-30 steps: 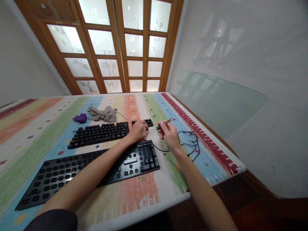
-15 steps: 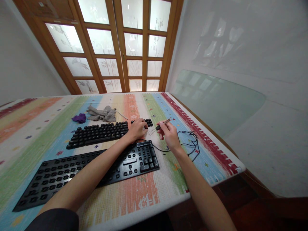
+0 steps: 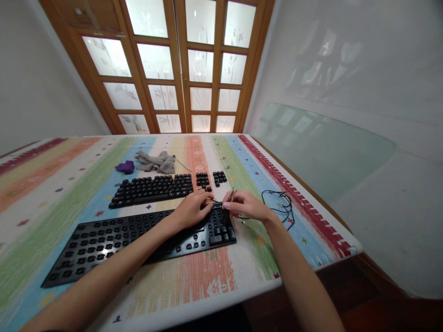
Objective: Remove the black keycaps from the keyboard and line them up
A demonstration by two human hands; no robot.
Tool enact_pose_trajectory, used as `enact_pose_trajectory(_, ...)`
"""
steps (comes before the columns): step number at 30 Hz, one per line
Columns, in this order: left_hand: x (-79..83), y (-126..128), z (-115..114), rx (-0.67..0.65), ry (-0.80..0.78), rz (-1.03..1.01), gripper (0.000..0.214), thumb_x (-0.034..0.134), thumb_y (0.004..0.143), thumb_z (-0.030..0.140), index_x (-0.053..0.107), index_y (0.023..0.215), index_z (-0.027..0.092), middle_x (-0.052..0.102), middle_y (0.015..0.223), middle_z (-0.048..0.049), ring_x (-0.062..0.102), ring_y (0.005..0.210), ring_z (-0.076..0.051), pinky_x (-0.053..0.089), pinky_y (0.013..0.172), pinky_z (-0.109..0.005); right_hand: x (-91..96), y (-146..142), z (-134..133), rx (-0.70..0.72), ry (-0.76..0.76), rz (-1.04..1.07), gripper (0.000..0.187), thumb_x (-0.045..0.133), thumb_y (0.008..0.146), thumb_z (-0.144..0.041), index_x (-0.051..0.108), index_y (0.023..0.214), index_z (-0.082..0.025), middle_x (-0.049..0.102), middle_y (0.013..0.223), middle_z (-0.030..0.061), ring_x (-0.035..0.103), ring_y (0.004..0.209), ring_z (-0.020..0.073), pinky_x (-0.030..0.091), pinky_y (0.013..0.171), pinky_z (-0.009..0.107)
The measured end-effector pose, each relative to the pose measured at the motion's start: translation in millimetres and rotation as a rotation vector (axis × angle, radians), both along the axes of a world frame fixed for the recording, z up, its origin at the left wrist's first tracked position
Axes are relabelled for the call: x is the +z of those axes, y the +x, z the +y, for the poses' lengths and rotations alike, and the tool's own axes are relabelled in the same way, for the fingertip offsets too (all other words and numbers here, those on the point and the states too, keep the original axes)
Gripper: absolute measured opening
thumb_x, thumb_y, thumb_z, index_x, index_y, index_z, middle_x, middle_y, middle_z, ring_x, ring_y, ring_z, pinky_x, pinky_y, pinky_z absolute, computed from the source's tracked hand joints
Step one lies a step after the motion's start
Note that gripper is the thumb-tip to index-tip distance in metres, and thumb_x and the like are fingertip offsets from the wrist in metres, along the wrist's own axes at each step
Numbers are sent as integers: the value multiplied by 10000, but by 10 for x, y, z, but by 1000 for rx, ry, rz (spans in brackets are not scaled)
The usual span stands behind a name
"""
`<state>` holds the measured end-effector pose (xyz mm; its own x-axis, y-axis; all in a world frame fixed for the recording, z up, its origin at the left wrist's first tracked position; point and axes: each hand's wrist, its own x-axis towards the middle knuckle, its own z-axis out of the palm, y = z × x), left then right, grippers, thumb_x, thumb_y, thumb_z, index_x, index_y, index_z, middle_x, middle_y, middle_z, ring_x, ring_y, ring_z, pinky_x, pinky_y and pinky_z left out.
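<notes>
A black keyboard (image 3: 131, 228), with most of its keycaps off and bare switches showing, lies at a slant on the table. My left hand (image 3: 194, 208) is at its far edge, fingers bent over the edge and thumb on the near side. In my right hand (image 3: 244, 205) is a keycap puller (image 3: 232, 194) with a dark handle, held upright over the number pad at the keyboard's right end. The puller's lower end meets the keys there, but its wires are hard to make out. A few keycaps (image 3: 221, 238) still sit on the number pad.
Loose keycaps (image 3: 154, 188) stand in rows behind the keyboard, with smaller groups (image 3: 219, 178) to their right. Farther back lie grey gloves (image 3: 155, 162), a purple cloth (image 3: 125, 167) and a thin stick (image 3: 182, 163). A coiled black cable (image 3: 282, 203) lies right.
My left hand has come back from the loose keycaps to the keyboard's far edge. My right hand has moved left and lowered the puller onto the number pad. The view has shifted slightly.
</notes>
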<state>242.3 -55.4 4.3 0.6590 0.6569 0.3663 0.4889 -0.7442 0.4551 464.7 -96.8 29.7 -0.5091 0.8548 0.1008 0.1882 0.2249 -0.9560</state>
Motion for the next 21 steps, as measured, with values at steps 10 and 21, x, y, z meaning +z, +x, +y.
enact_pose_trajectory(10,-241,-90,-262,-50,82,11,192,464,951,210,639,1025,180,699,996,-87,664,914,-226,532,834,-366,8,-68,-24,87,-54,-13,320,663,859,-421,626,707,-142,603,622,-9,556,478,81,442,444,189)
enact_pose_trajectory(21,-253,-87,-268,-47,149,13,179,469,952,197,641,993,166,693,926,-77,662,845,-207,538,777,-339,-23,-158,-84,172,-359,42,306,759,759,-414,621,798,-144,692,615,11,614,438,107,535,479,227)
